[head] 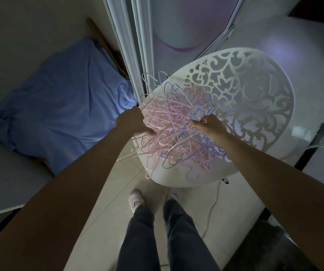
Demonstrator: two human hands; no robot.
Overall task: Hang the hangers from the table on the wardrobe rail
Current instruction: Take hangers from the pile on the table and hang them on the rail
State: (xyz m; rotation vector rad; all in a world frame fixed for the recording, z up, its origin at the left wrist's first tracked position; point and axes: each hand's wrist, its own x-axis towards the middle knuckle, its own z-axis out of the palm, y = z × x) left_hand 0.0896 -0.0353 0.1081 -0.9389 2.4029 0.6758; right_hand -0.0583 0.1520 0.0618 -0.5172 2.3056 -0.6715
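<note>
A tangled heap of pink, blue and white hangers (176,126) lies on the near half of a round white table with a cut-out pattern (255,94). My left hand (132,122) is at the heap's left edge, its fingers closed around pale hangers. My right hand (209,124) rests on the heap's right side, pinching a pale hanger between thumb and fingers. Some hangers stick out over the table's left and near rim. The wardrobe rail is not in view.
A bed with a blue sheet (59,106) lies to the left. White sliding door frames (135,55) stand behind the table. A white cable (212,210) runs over the tiled floor by my feet. A dark piece of furniture (274,245) is at lower right.
</note>
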